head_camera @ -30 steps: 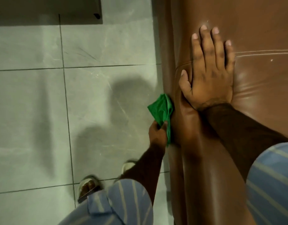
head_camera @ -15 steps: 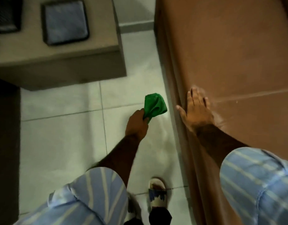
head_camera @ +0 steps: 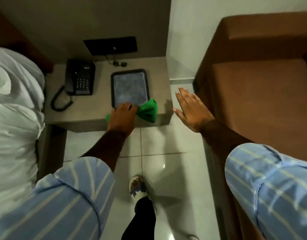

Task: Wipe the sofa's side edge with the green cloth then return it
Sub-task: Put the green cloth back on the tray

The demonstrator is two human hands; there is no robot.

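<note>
Now, green cloth point(head_camera: 148, 110): soft, crumpled, bunched like a bow, on the surface's point(head_camera: 83, 116) front edge.
Left hand point(head_camera: 122, 116): fingers closed over the cloth's middle, cloth fanning out either side.
Tray point(head_camera: 129, 88): dark, rounded rectangle just beyond this hand, fuzzy grey-blue liner.
Right hand point(head_camera: 192, 110): flat, fingers spread, holding nothing.
Sofa point(head_camera: 263, 87): smooth brown, beside the right hand.

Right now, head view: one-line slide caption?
Left hand sets green cloth on nightstand beside tray; right hand open near sofa.
</note>
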